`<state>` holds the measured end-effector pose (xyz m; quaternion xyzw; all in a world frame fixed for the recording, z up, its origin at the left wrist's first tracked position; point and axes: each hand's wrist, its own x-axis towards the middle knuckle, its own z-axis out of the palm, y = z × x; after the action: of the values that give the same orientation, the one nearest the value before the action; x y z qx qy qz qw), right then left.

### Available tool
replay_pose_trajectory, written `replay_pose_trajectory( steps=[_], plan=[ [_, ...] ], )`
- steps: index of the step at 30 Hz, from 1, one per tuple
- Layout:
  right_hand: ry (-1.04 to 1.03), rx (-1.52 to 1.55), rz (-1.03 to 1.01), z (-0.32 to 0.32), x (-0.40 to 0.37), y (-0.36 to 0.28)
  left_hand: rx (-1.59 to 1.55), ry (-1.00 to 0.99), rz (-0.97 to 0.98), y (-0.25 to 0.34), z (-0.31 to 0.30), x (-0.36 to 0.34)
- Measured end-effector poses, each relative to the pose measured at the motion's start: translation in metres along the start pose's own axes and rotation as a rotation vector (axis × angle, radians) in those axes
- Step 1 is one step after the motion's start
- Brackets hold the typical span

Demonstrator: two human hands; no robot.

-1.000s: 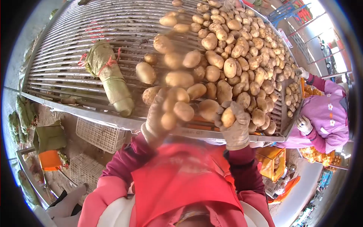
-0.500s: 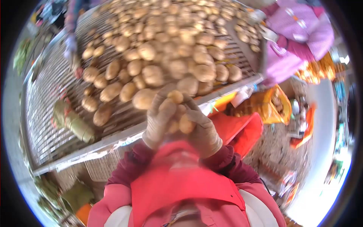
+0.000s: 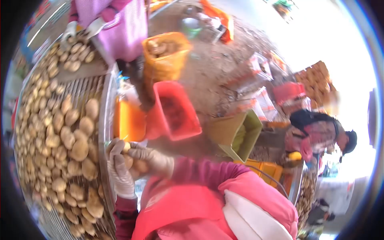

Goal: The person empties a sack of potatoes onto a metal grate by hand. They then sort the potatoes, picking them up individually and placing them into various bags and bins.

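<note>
Both my hands wear pale gloves and are brought together in front of my red apron point(image 3: 180, 208), beside the sorting table's metal edge point(image 3: 107, 104). My left hand point(image 3: 121, 174) is curled around one side of several small potatoes point(image 3: 140, 166). Across from it, my right hand point(image 3: 155, 159) closes over the same bunch, with a small yellowish potato point(image 3: 127, 147) showing between the fingertips of both. Which hand bears which potato is partly hidden. To the left, many larger potatoes point(image 3: 80, 149) lie on the slatted table.
Along the table's right side stand an orange bin point(image 3: 130, 122), a red bin point(image 3: 180, 110) and an orange basket of potatoes point(image 3: 166, 60). An open green-brown bin point(image 3: 236, 134) is farther right. A co-worker's gloved hands point(image 3: 82, 32) touch potatoes at the far end. Another person point(image 3: 320, 132) bends at right.
My view has swung to the right, bringing the bins and the other person into sight. My hands stay together around the small potatoes.
</note>
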<state>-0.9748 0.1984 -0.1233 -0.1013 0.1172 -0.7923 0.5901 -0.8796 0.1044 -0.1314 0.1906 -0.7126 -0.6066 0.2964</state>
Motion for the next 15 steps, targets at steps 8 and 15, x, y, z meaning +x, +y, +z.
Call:
replay_pose_trajectory(
  steps=[8,15],
  plan=[
    [0.239,0.163,-0.065,-0.019,-0.043,0.03,0.316,-0.356,-0.106,0.008,-0.001,0.019],
    [0.249,-0.038,-0.176,-0.02,-0.072,0.009,0.131,-0.175,0.017,-0.005,0.038,0.011]
  ],
)
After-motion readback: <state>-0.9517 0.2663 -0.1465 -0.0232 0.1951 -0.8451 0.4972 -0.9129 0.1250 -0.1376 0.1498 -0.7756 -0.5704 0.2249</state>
